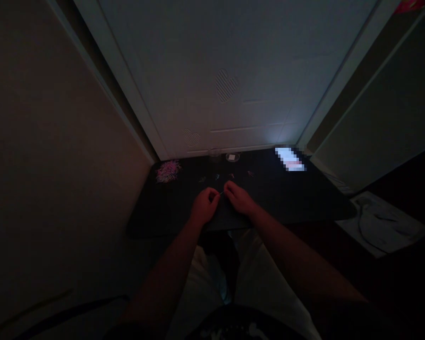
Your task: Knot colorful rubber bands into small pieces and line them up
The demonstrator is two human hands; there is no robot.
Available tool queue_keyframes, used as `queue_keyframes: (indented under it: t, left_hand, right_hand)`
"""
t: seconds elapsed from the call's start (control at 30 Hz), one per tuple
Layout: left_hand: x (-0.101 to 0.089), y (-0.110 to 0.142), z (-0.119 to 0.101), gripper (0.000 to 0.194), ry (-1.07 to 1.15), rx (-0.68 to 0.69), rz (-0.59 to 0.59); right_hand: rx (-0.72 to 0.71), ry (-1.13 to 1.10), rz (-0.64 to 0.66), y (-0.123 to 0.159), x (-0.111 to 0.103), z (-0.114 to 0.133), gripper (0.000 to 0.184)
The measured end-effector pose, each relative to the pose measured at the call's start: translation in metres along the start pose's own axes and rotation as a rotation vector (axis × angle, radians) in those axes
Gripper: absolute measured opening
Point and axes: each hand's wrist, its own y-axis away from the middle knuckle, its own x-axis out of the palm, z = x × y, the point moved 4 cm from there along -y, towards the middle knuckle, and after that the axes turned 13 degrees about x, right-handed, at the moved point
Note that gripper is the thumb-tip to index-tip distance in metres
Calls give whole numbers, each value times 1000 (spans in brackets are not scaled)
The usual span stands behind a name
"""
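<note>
Both my hands meet over the dark table (286,198), close to its front edge. My left hand (205,205) is closed, its thumb and fingers pinching one end of a thin pale strand (222,192). At the strand's other end, my right hand (238,197) is pinched shut too. The dim light hides what kind of strand it is. Just beyond my fingers lie several tiny piles of coloured bits, among them a pinkish one (232,176), a bluish one (217,177) and a faint one (250,174).
A heap of pink and white thin pieces (168,171) lies at the table's left. Along the back stand a clear round dish (233,157) with a white square and a dim clear container (214,155). A lit, blurred screen (290,159) is at the right. A panel with hearts (269,71) rises behind.
</note>
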Motion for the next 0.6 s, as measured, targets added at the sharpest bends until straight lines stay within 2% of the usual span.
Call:
queue_keyframes:
  t: [0.2,0.3,0.4,0.5,0.6]
  left_hand:
    - [0,0,-1,13,-6,19,-9]
    - [0,0,-2,12,-6,23,21]
    - [1,0,-3,12,2,20,48]
    - [2,0,-3,13,19,29,55]
    - [2,0,-4,13,18,39,59]
  right_hand:
    - [4,29,8,-1,2,-3,15]
    - [9,-20,-37,-3,1,-4,17]
    - [55,-163,-151,-5,-6,-9,18]
    - [128,-397,-273,-8,-12,-19,21]
    - [168,-592,-331,-10,-15,-28,23]
